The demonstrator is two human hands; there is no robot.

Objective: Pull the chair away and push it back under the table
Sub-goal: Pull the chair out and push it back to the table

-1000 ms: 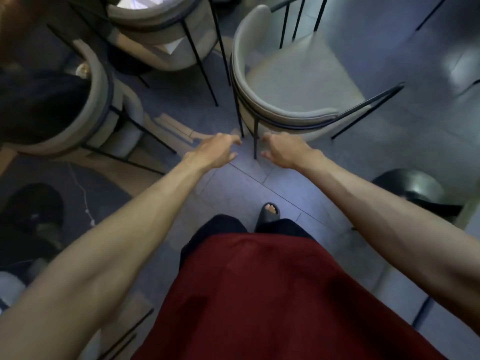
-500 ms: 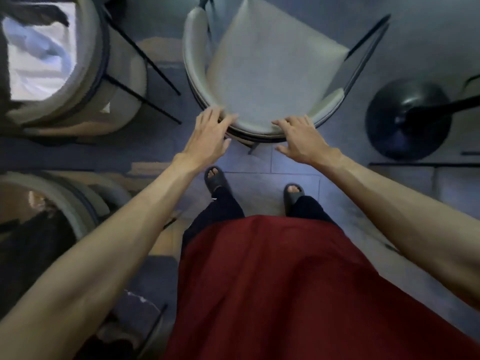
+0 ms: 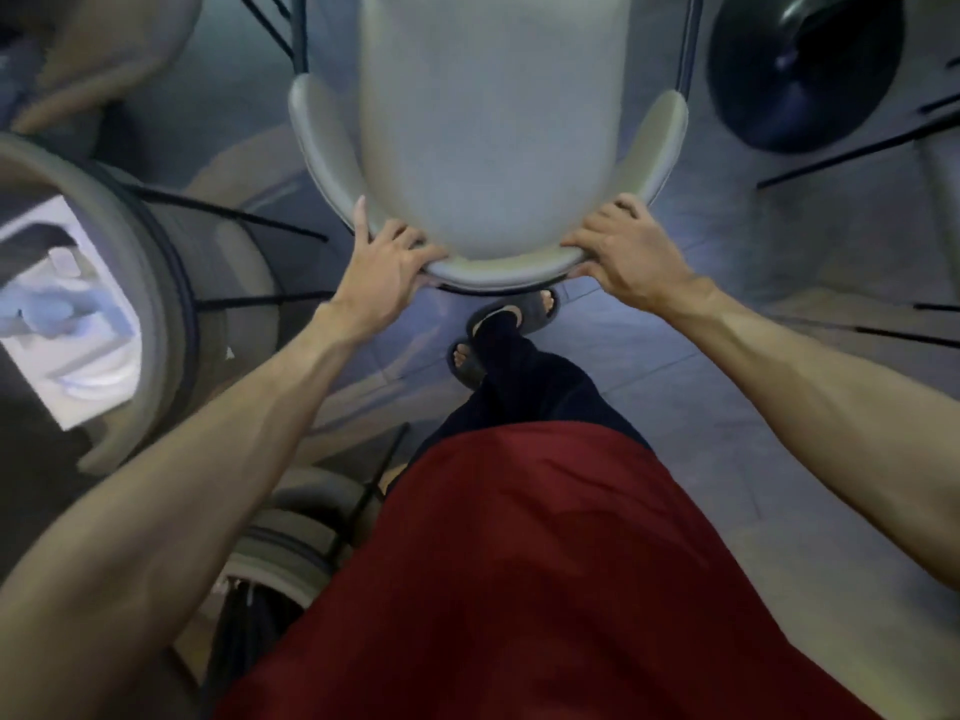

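At the far left, a second chair [image 3: 171,304] with a pale curved backrest and thin black legs stands beside the person, with something white and blurred on its seat. Another pale curved chair back [image 3: 291,558] shows low down, next to the person's left hip.

The left hand [image 3: 382,267] grips the left rear part of the backrest rim of the chair [image 3: 488,148]. Its fingers [image 3: 402,236] are clamped on the rim, curling over the top edge, with one finger stretched up along the outside of the curve.

The chair fills the upper middle, straight ahead of the person: a light grey padded seat with a wraparound backrest on a thin black frame, standing on the tiled floor [image 3: 675,407]. The back of it faces the person. No surface can be made out above the seat.

Beneath the backrest, the person's feet in dark slides [image 3: 514,317] are close together, nearly under the chair's rear edge. A red shirt [image 3: 519,589] and dark trousers fill the lower middle.

The right hand [image 3: 628,257] holds the right rear part of the same rim, its fingers [image 3: 582,246] wrapped over the top edge.

At the upper right, a round black pedestal base [image 3: 795,80] rests on the floor just beside the chair.
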